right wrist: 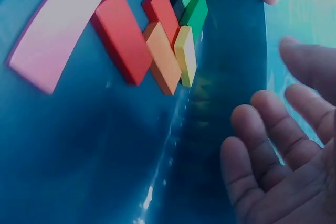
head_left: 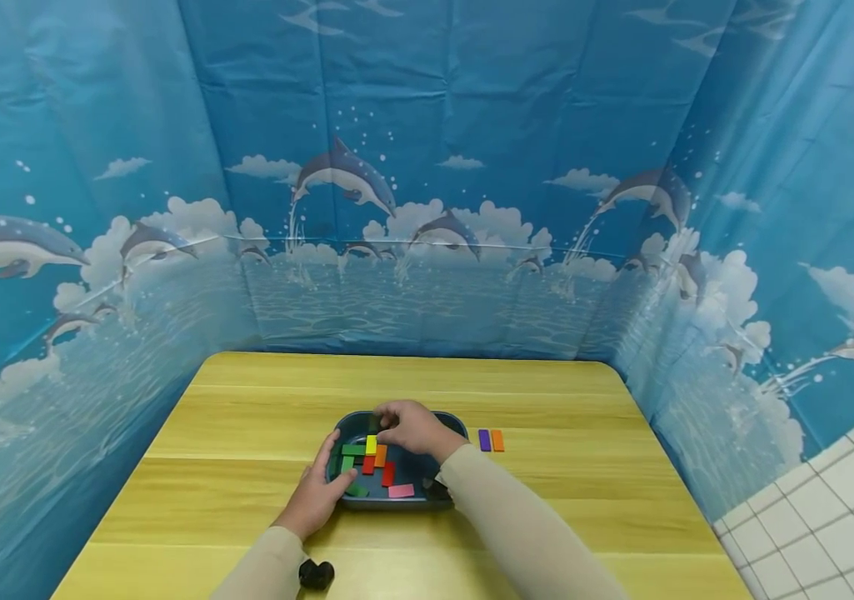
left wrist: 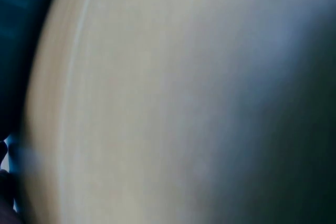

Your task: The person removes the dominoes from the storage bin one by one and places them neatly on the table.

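Observation:
A dark tray (head_left: 419,503) holds flat coloured blocks: green, a yellow block (head_left: 372,445), an orange block (head_left: 381,456), red ones and a pink block (head_left: 401,491). My left hand (head_left: 314,492) rests at the tray's left side, thumb over the rim, fingers along the outside. My right hand (head_left: 412,428) is over the tray's far part. In the right wrist view this hand (right wrist: 283,150) has loosely bent, spread fingers holding nothing, beside the yellow block (right wrist: 186,56) and orange block (right wrist: 163,59). The left wrist view is blurred, without a clear view of the fingers.
A purple block (head_left: 484,440) and an orange block (head_left: 497,440) lie on the wooden table (head_left: 546,475) right of the tray. A small black object (head_left: 317,574) is near the left sleeve. A blue dolphin-print curtain (head_left: 412,308) surrounds the table's far side.

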`<state>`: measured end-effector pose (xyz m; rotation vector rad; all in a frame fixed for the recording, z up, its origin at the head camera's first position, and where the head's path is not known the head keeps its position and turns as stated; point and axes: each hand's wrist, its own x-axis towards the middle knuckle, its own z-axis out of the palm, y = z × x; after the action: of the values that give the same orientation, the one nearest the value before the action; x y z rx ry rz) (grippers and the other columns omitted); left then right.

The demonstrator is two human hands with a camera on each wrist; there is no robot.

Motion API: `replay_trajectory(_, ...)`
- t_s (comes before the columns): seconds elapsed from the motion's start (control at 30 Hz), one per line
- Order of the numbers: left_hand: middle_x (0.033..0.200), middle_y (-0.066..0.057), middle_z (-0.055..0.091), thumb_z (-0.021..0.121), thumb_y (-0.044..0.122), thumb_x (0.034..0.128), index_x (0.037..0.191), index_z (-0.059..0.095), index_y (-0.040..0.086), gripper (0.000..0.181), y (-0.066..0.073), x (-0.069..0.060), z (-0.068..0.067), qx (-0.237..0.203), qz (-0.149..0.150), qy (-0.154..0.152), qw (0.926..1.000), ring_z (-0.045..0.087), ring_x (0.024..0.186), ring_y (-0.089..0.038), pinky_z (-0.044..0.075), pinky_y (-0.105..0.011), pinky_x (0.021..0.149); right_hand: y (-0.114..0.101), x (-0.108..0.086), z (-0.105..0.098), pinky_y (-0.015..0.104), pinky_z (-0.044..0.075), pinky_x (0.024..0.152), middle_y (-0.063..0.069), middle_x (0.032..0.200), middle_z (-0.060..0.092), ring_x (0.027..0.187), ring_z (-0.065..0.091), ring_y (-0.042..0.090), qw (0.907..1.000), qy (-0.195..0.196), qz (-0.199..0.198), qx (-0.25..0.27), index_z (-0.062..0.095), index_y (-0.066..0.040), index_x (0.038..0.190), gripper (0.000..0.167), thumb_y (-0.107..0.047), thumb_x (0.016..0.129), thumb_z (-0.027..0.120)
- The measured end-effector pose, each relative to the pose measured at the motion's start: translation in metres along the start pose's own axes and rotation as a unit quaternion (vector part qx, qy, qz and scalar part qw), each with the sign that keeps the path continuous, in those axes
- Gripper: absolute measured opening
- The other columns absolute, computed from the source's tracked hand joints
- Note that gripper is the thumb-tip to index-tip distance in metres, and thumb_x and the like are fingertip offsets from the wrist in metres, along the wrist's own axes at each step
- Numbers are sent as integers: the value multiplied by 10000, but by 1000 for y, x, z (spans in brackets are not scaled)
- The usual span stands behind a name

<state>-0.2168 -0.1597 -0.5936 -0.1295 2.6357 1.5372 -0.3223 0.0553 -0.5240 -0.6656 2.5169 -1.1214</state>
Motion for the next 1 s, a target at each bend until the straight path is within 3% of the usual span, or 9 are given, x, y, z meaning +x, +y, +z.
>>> replay_trajectory(0.4,1641,-266,380,640,475,1025,1667,206,426,776,-2,1,0,-7,9,-9,10000,373,1469,-564,331,-825,1098,1,14,7,391,603,924,8,1124,731,965,674,157,9989,-279,129,-365,682,-132,1396,437,-205,974,767)
replay_trajectory(0.7,1671,-245,343,645,507,1016,1661,203,455,783,-4,2,1,29,-31,-22,10000,363,1481,-570,331,-828,1095,24,16,15,297,493,686,15,845,734,729,595,161,9964,-797,261,-79,682,-163,1414,473,-195,953,784)
replay_trajectory(1.0,1670,-247,338,644,522,1011,1655,201,475,783,-7,5,1,45,-54,-23,10000,357,1477,-576,335,-829,1091,39,26,27,279,514,694,-35,834,725,740,624,137,9969,-702,349,-107,676,-178,1417,532,-206,908,831)
